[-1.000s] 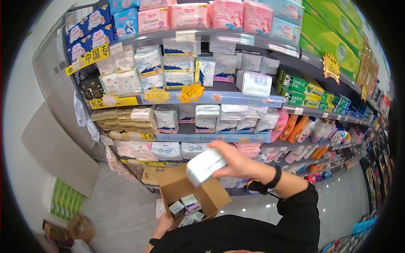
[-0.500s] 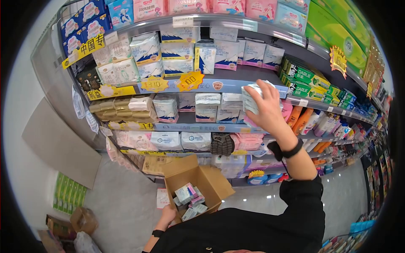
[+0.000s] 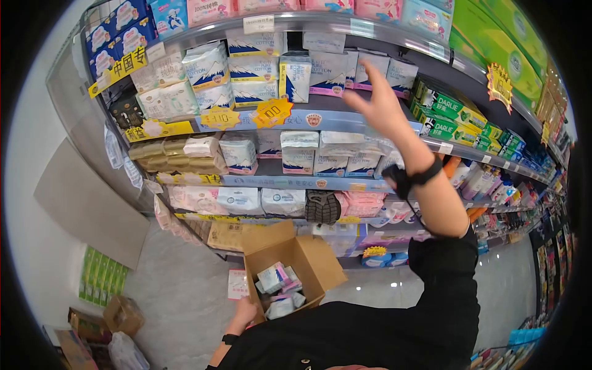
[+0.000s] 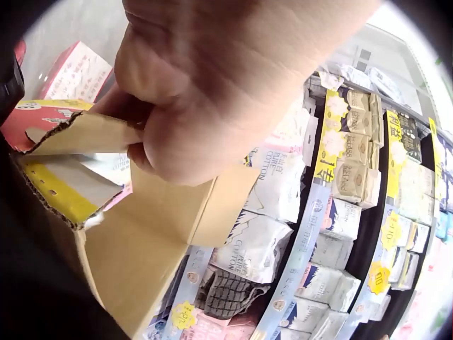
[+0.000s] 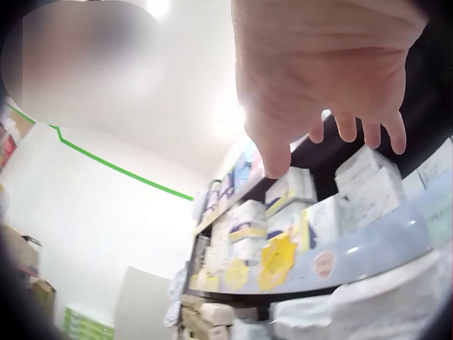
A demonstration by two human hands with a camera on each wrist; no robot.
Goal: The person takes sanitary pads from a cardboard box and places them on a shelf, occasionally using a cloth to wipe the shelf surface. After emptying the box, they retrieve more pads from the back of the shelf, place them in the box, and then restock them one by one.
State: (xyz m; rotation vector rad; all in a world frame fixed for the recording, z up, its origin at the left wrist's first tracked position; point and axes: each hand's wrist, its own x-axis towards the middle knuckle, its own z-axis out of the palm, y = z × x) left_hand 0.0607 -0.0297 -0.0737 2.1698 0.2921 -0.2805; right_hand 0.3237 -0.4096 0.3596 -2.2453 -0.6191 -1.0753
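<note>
My left hand [image 3: 245, 309] grips the edge of an open cardboard box [image 3: 324, 262] at the bottom centre; in the left wrist view its fingers [image 4: 145, 134] are bent over a box flap. Several small white packs [image 3: 269, 279] lie inside the box. Raised before the second shelf from the top, my right hand [image 3: 383, 108] is empty, thumb and fingers spread. In the right wrist view the fingers [image 5: 371, 131] point towards white packs [image 5: 368, 185]. White packs with blue mountain prints [image 3: 254, 68] stand on that shelf.
Another row of packs [image 3: 299, 153] fills the shelf below. Green toothpaste boxes [image 3: 453, 110] sit at the right, bottles [image 3: 472, 179] under them. Pink packs [image 3: 377, 8] are on the top shelf. A grey board [image 3: 92, 206], cartons [image 3: 123, 314] and a plastic bag [image 3: 127, 353] stand on the left.
My right hand first carried a white pack from above the box up to the shelf, then let it go; now it is higher and empty. The left hand has stayed at the box.
</note>
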